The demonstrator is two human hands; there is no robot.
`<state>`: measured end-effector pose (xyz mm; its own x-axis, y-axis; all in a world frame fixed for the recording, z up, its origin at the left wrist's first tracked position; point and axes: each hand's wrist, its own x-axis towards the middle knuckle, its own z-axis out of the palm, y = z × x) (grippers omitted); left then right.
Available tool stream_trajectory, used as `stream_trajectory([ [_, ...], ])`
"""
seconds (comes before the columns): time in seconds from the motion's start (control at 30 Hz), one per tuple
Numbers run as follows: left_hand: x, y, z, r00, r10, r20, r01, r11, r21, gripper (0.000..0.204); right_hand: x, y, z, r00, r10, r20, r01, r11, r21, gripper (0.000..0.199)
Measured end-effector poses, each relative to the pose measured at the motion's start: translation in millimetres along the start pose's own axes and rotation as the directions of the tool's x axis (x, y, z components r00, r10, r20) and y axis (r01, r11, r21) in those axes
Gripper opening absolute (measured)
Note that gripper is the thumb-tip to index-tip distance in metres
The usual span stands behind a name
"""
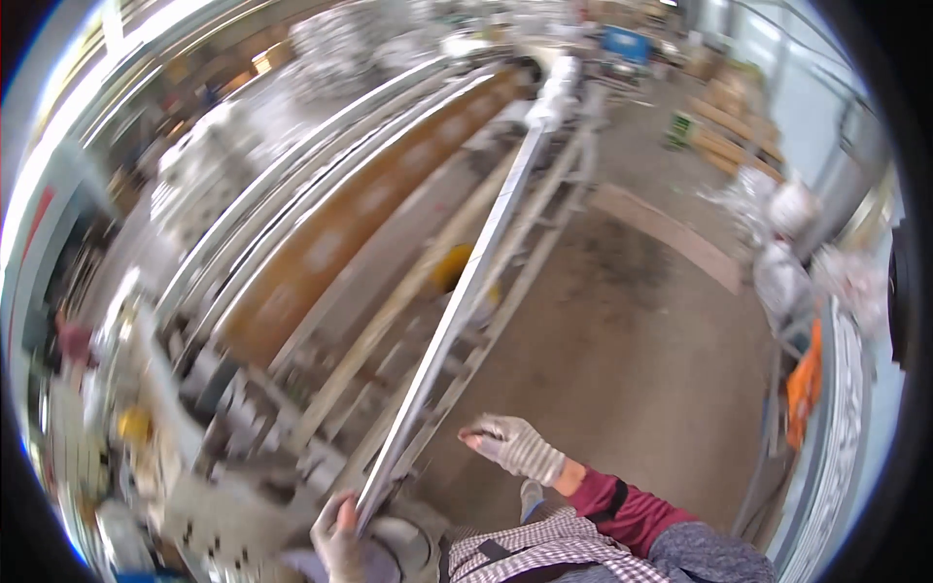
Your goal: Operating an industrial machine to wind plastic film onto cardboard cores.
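Note:
A long, silvery metal bar (449, 325) runs from the lower middle up toward the back of the machine. My left hand (337, 537), in a pale glove with bare fingertips, is closed on its near end, thumb on top. White wrapping (554, 94) covers the far end, as far as the blur shows. My right hand (512, 445) wears a striped glove and hovers apart from the bar, over the floor. Its fingers are together and curled, with nothing visible in them. Below my hands shows a checked apron (544, 550).
Left of the bar stands a long machine with an orange-brown panel (360, 209) and rails. A yellow object (452, 267) lies among its parts. Wrapped bundles (340, 49) are stacked behind. At right are plastic bags (780, 272), an orange cloth (804, 379) and a wooden pallet (734, 141).

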<state>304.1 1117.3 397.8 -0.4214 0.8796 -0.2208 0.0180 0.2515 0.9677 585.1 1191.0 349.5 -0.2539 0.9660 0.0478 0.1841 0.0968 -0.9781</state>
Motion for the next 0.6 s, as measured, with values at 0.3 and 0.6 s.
stream_trajectory([
  [0.3, 3, 15, 30, 0.942, -0.247, -0.226, 0.244, 0.969, -0.039, 0.021, 172, 86, -268, 0.845, 0.073, -0.529, 0.136, 0.928, 0.346, 0.021],
  [0.6, 75, 67, 155, 0.891, -0.287, -0.353, 0.228, 0.953, -0.2, 0.02, 338, 101, -561, 0.657, 0.185, -0.731, 0.255, 0.857, 0.447, 0.022],
])
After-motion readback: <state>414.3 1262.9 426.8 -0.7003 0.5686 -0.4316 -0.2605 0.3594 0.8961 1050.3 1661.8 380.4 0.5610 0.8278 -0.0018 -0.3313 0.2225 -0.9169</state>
